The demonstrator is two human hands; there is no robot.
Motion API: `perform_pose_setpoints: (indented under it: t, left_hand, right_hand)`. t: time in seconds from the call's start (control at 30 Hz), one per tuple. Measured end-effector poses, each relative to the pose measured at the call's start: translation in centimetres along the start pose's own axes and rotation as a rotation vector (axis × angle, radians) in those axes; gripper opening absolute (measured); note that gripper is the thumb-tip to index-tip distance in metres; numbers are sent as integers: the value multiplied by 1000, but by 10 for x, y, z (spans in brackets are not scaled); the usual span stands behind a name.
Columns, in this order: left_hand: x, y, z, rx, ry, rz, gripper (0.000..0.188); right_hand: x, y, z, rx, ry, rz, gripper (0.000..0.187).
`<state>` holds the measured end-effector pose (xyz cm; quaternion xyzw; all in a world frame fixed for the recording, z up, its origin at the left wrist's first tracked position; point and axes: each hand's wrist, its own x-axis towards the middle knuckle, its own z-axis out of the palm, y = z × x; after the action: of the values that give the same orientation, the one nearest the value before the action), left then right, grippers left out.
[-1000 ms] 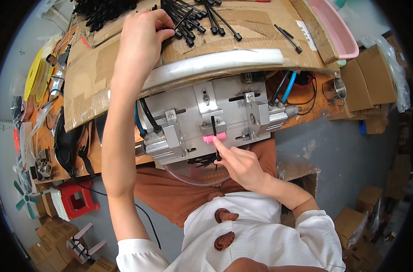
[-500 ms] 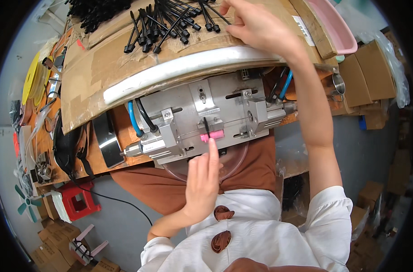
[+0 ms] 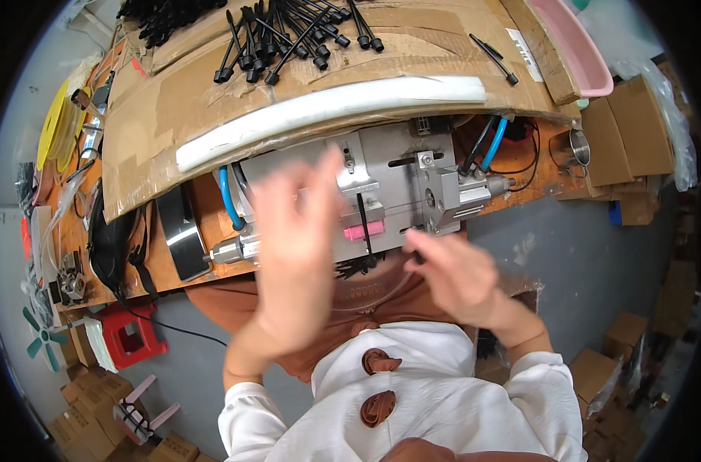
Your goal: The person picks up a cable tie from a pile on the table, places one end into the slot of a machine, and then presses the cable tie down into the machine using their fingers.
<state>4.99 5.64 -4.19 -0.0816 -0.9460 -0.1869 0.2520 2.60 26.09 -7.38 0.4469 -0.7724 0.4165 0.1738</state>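
A metal fixture (image 3: 389,150) lies in front of me. Across its pink block (image 3: 372,229) rests a thin black rod (image 3: 362,212), its thicker end toward me. My left hand (image 3: 293,266) is raised over the fixture's left side, smeared by motion, so its grip is unclear. Beside the front right edge of the fixture is my right hand (image 3: 462,281), fingers curled together; a small dark bit shows at the fingertips, too little to name. Several black rods with thick ends (image 3: 277,38) lie piled on the cardboard (image 3: 412,65) behind the fixture.
A white padded strip (image 3: 327,115) runs along the cardboard's near edge. More black rods (image 3: 354,266) lie below the fixture, near my lap. A phone (image 3: 183,239) lies left, a metal cup (image 3: 572,148) right. Blue tubes (image 3: 230,200) reach the fixture. A pink tray (image 3: 577,50) stands far right.
My right hand has come down from the rods on the cardboard to the fixture's front right. My left hand has lifted off the pink block, up and left. The rod on it now reaches nearer me.
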Motion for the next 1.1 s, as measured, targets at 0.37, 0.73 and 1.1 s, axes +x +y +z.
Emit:
perform_pose_setpoints:
  t: [0.37,0.73,1.1]
  left_hand:
    - [81,-64,-25,-135,-176,-35,14]
    - [-76,39,30,-13,-124,-85,63]
    - [-80,42,50,61,-298,-128,66]
  right_hand:
    - [-28,-7,56,-1,-193,187,61]
    - [179,104,-7,-426,-132,66,26]
    - [125,60,-74,437,26,435,18]
